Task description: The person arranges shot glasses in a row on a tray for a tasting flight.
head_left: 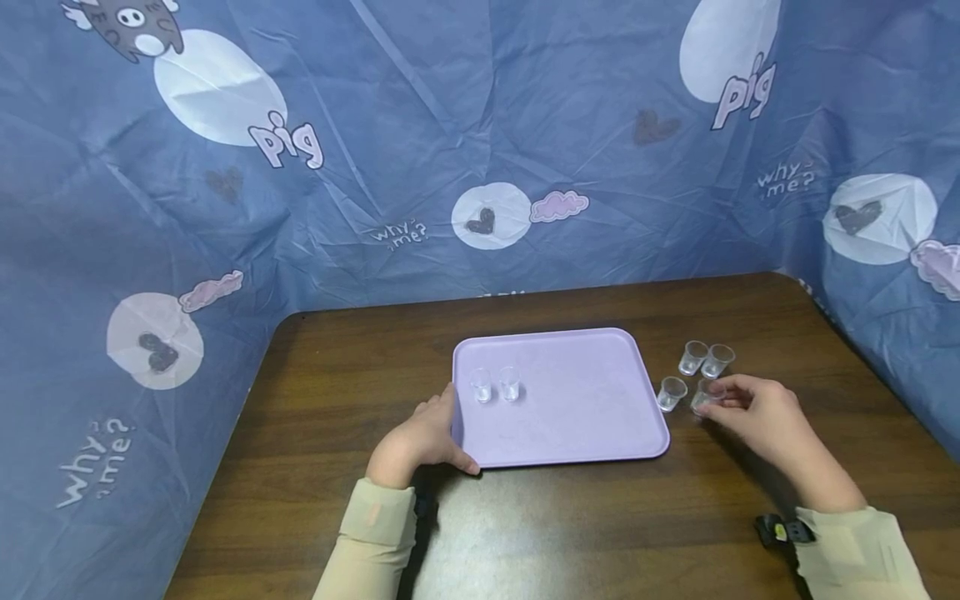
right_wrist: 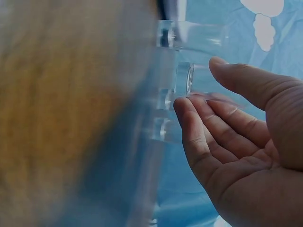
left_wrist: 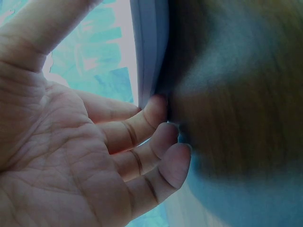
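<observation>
A pale purple tray (head_left: 570, 417) lies flat on the wooden table, with two clear shot glasses (head_left: 496, 385) standing near its left end. My left hand (head_left: 416, 442) rests against the tray's left edge, its thumb at the near left corner. In the left wrist view, loosely bent fingers (left_wrist: 165, 137) touch the tray rim (left_wrist: 150, 47). To the right of the tray, my right hand (head_left: 765, 417) pinches a clear shot glass (head_left: 702, 398) between thumb and fingers; the fingers partly hide it. The right wrist view shows this held glass (right_wrist: 184, 79) close up.
Three more clear shot glasses stand around the held one: one glass (head_left: 671, 394) beside the tray's right rim, and a touching pair (head_left: 705, 360) farther back. Brown table (head_left: 322, 400) surrounds the tray. Blue printed cloth (head_left: 420, 125) hangs behind and at both sides.
</observation>
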The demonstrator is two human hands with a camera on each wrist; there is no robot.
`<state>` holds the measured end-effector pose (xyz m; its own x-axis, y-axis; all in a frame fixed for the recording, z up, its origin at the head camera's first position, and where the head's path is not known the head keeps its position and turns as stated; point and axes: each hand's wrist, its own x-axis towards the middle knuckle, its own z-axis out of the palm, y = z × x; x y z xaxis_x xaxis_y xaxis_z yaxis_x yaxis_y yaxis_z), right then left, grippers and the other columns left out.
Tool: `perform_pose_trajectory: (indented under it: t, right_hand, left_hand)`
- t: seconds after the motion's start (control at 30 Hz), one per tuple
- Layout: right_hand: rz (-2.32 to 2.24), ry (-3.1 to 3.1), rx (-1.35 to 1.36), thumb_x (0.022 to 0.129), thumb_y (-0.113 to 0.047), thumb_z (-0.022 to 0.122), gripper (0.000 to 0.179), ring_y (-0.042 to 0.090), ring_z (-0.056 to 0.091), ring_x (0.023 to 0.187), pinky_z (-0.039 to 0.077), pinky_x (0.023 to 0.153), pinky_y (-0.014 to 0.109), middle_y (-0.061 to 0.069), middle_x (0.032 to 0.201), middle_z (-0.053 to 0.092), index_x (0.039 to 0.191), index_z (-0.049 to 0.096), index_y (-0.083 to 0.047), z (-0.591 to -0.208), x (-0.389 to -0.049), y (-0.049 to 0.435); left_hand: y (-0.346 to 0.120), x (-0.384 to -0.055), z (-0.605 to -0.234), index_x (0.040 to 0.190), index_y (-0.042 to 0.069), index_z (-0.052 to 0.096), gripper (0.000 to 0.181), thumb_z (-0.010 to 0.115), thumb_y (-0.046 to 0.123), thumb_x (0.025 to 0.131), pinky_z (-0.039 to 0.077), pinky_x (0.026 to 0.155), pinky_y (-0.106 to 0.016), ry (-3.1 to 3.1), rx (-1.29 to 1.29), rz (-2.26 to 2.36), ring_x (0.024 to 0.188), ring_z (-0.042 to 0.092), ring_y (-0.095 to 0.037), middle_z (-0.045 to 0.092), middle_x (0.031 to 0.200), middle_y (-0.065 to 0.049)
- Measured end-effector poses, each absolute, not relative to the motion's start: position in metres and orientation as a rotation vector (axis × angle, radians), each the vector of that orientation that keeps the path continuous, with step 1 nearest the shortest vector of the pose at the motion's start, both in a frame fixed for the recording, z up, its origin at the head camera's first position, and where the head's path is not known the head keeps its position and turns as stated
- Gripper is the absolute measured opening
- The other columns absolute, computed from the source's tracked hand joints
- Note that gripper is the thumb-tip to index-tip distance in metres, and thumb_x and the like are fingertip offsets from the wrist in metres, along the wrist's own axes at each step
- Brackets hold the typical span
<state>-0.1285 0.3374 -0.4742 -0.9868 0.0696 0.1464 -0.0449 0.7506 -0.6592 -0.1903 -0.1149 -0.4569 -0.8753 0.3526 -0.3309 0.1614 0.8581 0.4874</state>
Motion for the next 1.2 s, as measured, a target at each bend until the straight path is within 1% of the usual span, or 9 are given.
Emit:
perform_pose_trajectory:
  t: [0.17,0.27,0.5,0.63,0.8,0.93,1.2]
  right_hand:
    - [1.01,-2.719,0.052,0.08,-0.014,0.089,0.03,0.013,0.064,0.072,0.048,0.059,0.017,0.008,0.084,0.072,0.099,0.074,0.004,-0.463,-0.128,0.334]
    - [1.003,-2.696,0.076,0.079,-0.014,0.09,0.03,0.011,0.063,0.069,0.047,0.058,0.015,0.007,0.082,0.072,0.099,0.074,0.004,-0.457,-0.128,0.331]
    - [1.014,-2.689,0.087,0.081,-0.017,0.089,0.034,0.015,0.065,0.071,0.049,0.059,0.014,0.007,0.083,0.071,0.101,0.073,0.004,-0.444,-0.131,0.32]
    - [1.007,-2.682,0.085,0.08,-0.015,0.089,0.032,0.015,0.065,0.071,0.049,0.059,0.013,0.007,0.081,0.071,0.1,0.073,0.004,-0.438,-0.131,0.315]
    - [1.019,-2.667,0.117,0.08,-0.011,0.089,0.028,0.013,0.066,0.07,0.05,0.059,0.014,0.007,0.081,0.071,0.099,0.073,0.003,-0.434,-0.134,0.307]
    - [1.03,-2.668,0.145,0.079,-0.011,0.09,0.029,0.014,0.066,0.07,0.05,0.058,0.015,0.006,0.081,0.07,0.099,0.074,0.002,-0.431,-0.137,0.299]
    - [1.113,-2.689,0.195,0.08,-0.012,0.089,0.028,0.015,0.066,0.071,0.052,0.058,0.019,0.004,0.082,0.071,0.101,0.075,0.0,-0.43,-0.147,0.28]
  left_hand:
    - [-0.115,-0.189,-0.457,0.156,-0.011,0.017,0.14,0.103,0.032,0.055,0.034,0.11,-0.056,2.625,0.387,0.653,0.137,0.036,-0.05,0.038,0.15,-0.033]
    - [-0.116,-0.188,-0.458,0.156,-0.011,0.017,0.14,0.103,0.032,0.055,0.034,0.11,-0.056,2.625,0.387,0.656,0.137,0.036,-0.05,0.038,0.15,-0.033]
    - [-0.115,-0.186,-0.457,0.158,-0.007,0.016,0.14,0.103,0.031,0.055,0.035,0.109,-0.055,2.624,0.384,0.681,0.136,0.037,-0.048,0.04,0.149,-0.033]
    - [-0.115,-0.185,-0.456,0.159,-0.004,0.016,0.141,0.104,0.03,0.055,0.036,0.108,-0.055,2.621,0.385,0.695,0.135,0.039,-0.047,0.041,0.148,-0.033]
    - [-0.114,-0.185,-0.455,0.159,-0.005,0.017,0.139,0.104,0.03,0.055,0.036,0.108,-0.056,2.626,0.39,0.693,0.135,0.038,-0.049,0.041,0.147,-0.033]
    - [-0.114,-0.184,-0.455,0.159,-0.005,0.016,0.139,0.103,0.03,0.056,0.035,0.109,-0.056,2.618,0.381,0.693,0.137,0.036,-0.049,0.039,0.15,-0.033]
    - [-0.113,-0.183,-0.453,0.158,-0.007,0.016,0.139,0.102,0.033,0.058,0.033,0.111,-0.054,2.616,0.366,0.642,0.139,0.034,-0.047,0.036,0.153,-0.031]
